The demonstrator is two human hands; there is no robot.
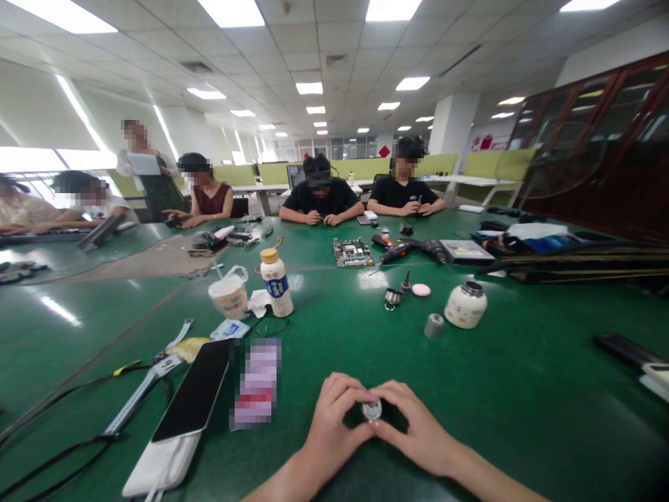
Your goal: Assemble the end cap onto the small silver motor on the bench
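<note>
Green tabletop [533,390] spreads before me, with people [345,193] seated along its far side. My left hand [336,413] and right hand [410,422], both half curled, pinch a small round piece [371,410] between fingertips and thumbs near my edge; beyond it stand a metal cylinder [433,326] and a cream-coloured jar [465,308].

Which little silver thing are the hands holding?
The small round piece, pinched between the left hand and right hand. The silver cylinder and cup-shaped metal part are farther off on the green table, with no hand on them.
</note>
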